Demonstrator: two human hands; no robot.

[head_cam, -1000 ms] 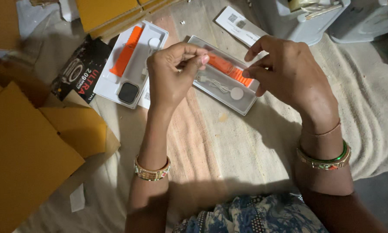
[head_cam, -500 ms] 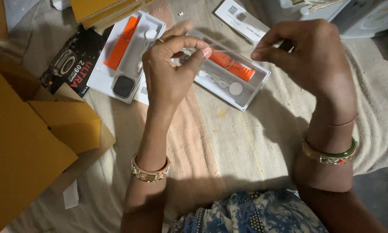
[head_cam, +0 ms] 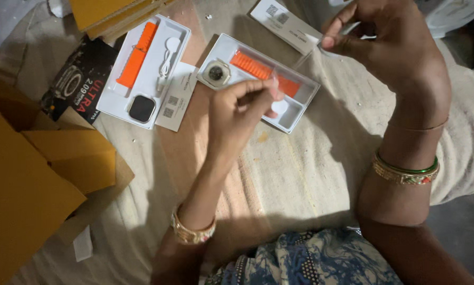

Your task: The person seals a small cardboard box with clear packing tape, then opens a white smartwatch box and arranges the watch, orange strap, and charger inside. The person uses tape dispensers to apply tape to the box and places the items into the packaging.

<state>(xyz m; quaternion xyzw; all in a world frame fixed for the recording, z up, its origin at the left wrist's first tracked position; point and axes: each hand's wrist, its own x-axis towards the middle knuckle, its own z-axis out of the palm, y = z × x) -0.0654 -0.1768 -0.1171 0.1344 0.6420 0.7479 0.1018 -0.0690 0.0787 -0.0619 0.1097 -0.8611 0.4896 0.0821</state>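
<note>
Evidently a thin clear film [head_cam: 321, 50] stretches between both hands above the white tray [head_cam: 305, 100]: right hand [head_cam: 390, 47] pinches one end, left hand [head_cam: 242, 105] pinches narrow near the orange strap [head_cam: 252, 66]. Pulled harder, it could tear or flip the watch face [head_cam: 216, 73] out onto the cloth [head_cam: 310, 169].

Beige cloth-covered bed [head_cam: 310, 174] carries everything. Landmark: right white tray [head_cam: 300, 103]. Left of it a second white tray [head_cam: 144, 71], further left a black box [head_cam: 76, 82], below-left yellow cartons [head_cam: 31, 184].
</note>
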